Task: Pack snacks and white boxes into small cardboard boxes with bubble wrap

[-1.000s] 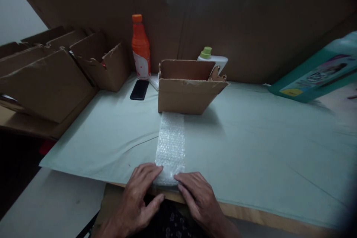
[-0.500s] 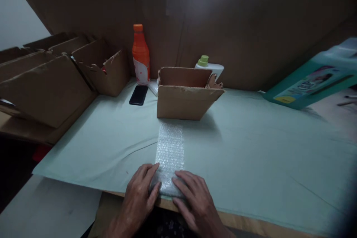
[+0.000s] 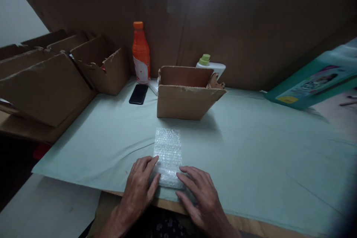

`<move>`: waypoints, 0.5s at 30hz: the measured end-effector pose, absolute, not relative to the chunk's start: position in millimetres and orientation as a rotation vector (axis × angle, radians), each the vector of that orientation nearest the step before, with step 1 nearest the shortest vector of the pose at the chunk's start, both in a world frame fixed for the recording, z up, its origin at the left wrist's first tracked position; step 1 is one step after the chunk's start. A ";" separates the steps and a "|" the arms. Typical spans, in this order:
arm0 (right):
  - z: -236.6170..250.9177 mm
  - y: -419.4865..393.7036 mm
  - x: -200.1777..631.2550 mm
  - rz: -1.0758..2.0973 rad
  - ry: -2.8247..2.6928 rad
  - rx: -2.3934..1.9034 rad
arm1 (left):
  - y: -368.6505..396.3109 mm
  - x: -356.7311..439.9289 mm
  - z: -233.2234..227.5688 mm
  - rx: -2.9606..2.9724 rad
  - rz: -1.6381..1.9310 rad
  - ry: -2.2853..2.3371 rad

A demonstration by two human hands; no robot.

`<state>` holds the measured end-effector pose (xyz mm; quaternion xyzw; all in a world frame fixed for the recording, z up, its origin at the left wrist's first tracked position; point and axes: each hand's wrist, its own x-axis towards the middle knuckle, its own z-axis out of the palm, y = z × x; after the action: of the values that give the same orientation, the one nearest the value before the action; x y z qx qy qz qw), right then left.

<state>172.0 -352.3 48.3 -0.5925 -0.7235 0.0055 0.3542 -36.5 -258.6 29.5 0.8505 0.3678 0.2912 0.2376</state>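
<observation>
A translucent, rectangular strip of plastic bubble wrap (image 3: 168, 150) lies lengthwise on the pale green cloth (image 3: 259, 152) of the counter (image 3: 251, 226), close to its bare wooden near edge. The bare left hand (image 3: 139, 184) rests at the strip's left side, its fingers lightly bent, the index fingertip on the plastic and the thumb parted from it. The bare right hand (image 3: 200, 191) lies at the opposite side, fingers loosely curved and thumb held apart, the index and middle fingertips at the strip's right margin. Neither hand shows a clear pinch; how firmly the fingertips press cannot be told.

The step in hand is judged to be the folding or rolling of the strip from its near end, which looks thicker than the flat far portion. A further turn would call for both hands to bear evenly on the two sides, keeping the margins aligned and the layers snug; uneven pressure could skew the roll.

Beyond the strip's far end, and apart from it, stands an open-topped brown cardboard box (image 3: 180, 102) with a torn right side. A black, flat mobile phone (image 3: 138, 94) lies to its left.
</observation>
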 end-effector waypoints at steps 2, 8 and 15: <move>47.9 -348.8 168.6 0.057 -1.977 -1.523 | -257.8 -37.5 29.6 2.360 0.833 1.014; 47.2 -339.4 167.3 0.300 -1.910 -1.513 | -270.7 -51.5 40.5 2.358 0.824 0.828; 49.6 -349.1 177.6 0.083 -1.837 -1.553 | -259.9 -44.9 37.4 2.276 0.779 0.972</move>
<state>177.6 -349.1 49.6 -0.6022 -0.7122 0.0324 0.3592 -44.9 -259.9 37.4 0.8446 0.3607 0.2892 0.2701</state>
